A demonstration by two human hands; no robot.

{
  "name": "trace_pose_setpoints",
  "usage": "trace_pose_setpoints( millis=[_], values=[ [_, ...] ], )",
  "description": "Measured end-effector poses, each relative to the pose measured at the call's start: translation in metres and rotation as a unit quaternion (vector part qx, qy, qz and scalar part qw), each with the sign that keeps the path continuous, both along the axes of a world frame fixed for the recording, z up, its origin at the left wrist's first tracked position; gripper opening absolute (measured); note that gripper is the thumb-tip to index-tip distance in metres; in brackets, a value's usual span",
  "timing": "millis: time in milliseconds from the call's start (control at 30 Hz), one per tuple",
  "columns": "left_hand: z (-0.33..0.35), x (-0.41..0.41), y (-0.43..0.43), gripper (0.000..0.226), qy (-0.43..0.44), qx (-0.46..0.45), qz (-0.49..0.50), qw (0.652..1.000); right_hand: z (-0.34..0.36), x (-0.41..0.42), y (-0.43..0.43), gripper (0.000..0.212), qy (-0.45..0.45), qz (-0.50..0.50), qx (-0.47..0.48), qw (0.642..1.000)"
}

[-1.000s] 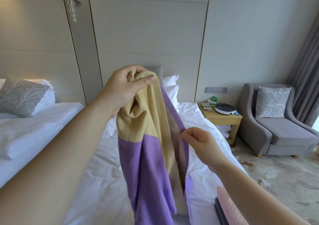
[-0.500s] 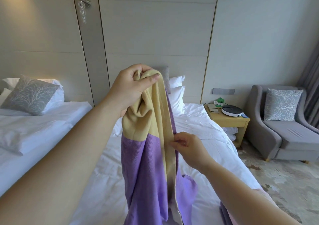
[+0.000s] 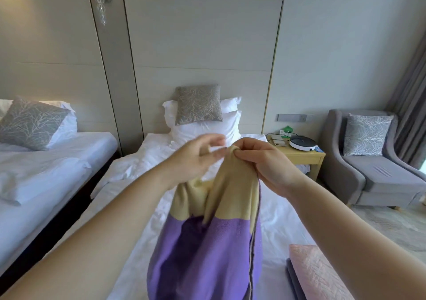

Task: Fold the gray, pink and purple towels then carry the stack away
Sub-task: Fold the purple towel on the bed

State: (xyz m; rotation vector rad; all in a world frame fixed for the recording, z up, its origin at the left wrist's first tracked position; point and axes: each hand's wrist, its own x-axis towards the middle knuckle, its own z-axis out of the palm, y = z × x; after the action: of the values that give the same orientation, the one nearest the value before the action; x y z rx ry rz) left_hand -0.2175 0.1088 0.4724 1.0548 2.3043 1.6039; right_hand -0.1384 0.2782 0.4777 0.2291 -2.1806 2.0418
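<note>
The purple towel (image 3: 207,249), with a wide yellow band at its top, hangs bunched in front of me over the bed (image 3: 285,221). My right hand (image 3: 265,163) pinches its top yellow corner. Just left of that corner is my left hand (image 3: 196,161), motion-blurred, its fingers spread apart, while the towel's left fold droops below its wrist. A folded pink towel (image 3: 315,274) lies on a folded gray towel (image 3: 292,276) at the bed's near right corner.
A second bed (image 3: 46,161) stands to the left across a dark gap. White pillows and a gray cushion (image 3: 198,105) sit at the headboard. A wooden nightstand (image 3: 299,158) with a round device and a gray armchair (image 3: 380,175) are on the right.
My right hand climbed from the towel's side edge to its top corner and took hold there. My left hand loosened its grip on that corner. Both hands dropped lower, and the view shifted right.
</note>
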Motion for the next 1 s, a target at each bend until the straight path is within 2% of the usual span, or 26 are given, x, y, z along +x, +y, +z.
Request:
trace_pose_setpoints(
  millis=[67, 133, 233, 367, 433, 533, 667, 767, 833, 900, 1000],
  values=[
    [-0.004, 0.008, 0.008, 0.038, -0.038, -0.041, -0.105, 0.993, 0.001, 0.001, 0.002, 0.020, 0.004, 0.021, 0.019, 1.000],
    [-0.005, 0.008, 0.013, 0.030, -0.060, -0.060, -0.134, 0.987, 0.000, 0.003, 0.006, 0.020, 0.005, 0.024, 0.033, 0.999],
    [-0.001, 0.005, 0.015, 0.029, -0.048, -0.070, -0.096, 0.992, -0.005, 0.005, 0.015, 0.021, 0.014, -0.007, 0.041, 0.999],
    [0.016, 0.001, 0.015, 0.022, 0.074, -0.098, -0.047, 0.991, -0.021, 0.008, 0.020, 0.004, 0.055, 0.000, 0.018, 0.998],
    [0.027, 0.000, 0.016, 0.011, 0.109, -0.082, -0.042, 0.990, -0.031, 0.007, 0.020, 0.006, 0.052, -0.002, 0.018, 0.998],
    [0.041, -0.004, 0.014, 0.010, 0.126, -0.036, -0.018, 0.991, -0.046, 0.005, 0.019, 0.003, 0.027, -0.046, 0.100, 0.994],
    [0.062, -0.007, 0.008, 0.010, 0.111, 0.052, 0.003, 0.992, -0.060, 0.005, 0.022, 0.008, -0.006, -0.074, 0.181, 0.981],
    [0.072, -0.011, -0.001, 0.011, 0.108, 0.113, 0.057, 0.986, -0.068, 0.005, 0.024, 0.010, -0.019, -0.099, 0.261, 0.960],
    [0.074, -0.017, -0.007, 0.009, 0.099, 0.136, 0.091, 0.982, -0.071, 0.005, 0.025, 0.007, -0.032, -0.103, 0.277, 0.955],
    [0.072, -0.023, -0.011, 0.008, 0.098, 0.143, 0.138, 0.975, -0.067, 0.006, 0.025, 0.017, -0.032, -0.100, 0.246, 0.964],
    [0.063, -0.038, -0.022, 0.011, 0.109, 0.127, 0.272, 0.948, -0.057, 0.007, 0.025, 0.021, -0.039, -0.068, 0.018, 0.997]
  ],
)
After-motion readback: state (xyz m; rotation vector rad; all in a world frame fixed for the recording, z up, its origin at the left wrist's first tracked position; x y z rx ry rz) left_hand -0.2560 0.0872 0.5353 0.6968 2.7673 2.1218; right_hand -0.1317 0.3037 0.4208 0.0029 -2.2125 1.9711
